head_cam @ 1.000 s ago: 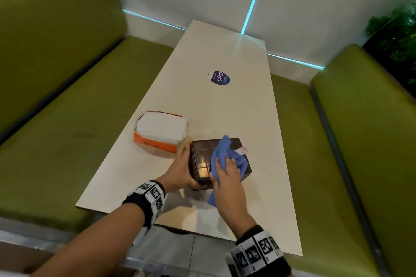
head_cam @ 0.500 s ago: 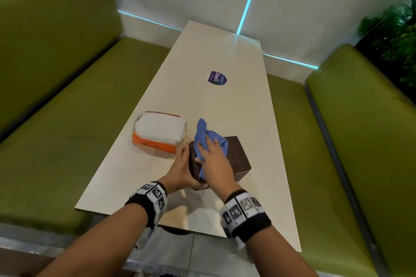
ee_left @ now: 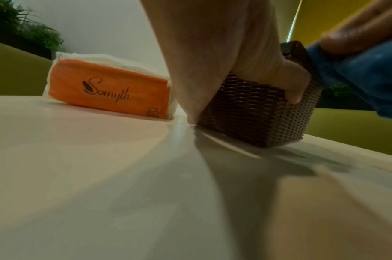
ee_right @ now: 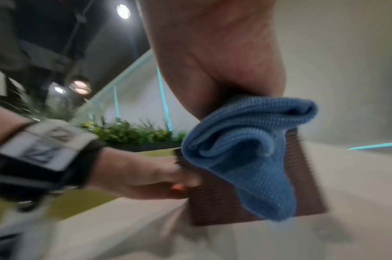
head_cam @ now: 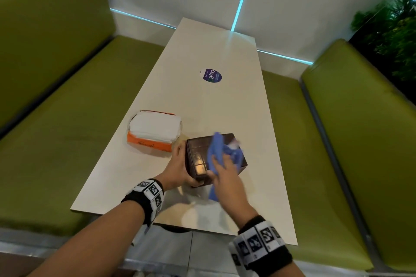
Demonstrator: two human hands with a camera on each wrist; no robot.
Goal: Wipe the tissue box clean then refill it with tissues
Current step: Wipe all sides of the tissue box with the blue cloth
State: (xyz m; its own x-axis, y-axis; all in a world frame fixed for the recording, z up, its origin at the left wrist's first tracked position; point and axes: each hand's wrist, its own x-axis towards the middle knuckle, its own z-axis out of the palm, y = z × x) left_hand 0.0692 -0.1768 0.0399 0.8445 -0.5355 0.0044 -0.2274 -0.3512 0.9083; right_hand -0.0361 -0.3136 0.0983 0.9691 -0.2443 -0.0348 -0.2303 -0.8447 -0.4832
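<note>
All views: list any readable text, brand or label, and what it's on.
"Somyth": black script on the orange side of the tissue pack; the small icon at its lower corner is too small to read.
"ClayG": on the round purple sticker on the table; its smaller print is too small to read.
Wristbands: black-and-white marker patterns only, no words.
Tissue box, blue cloth: no text visible.

Pale table (head_cam: pixel 202 108), tissue pack (head_cam: pixel 155 130), brown tissue box (head_cam: pixel 198 153), round sticker (head_cam: pixel 211 75)

Tissue pack (head_cam: pixel 154 132) left of tissue box (head_cam: pixel 198 155)
</note>
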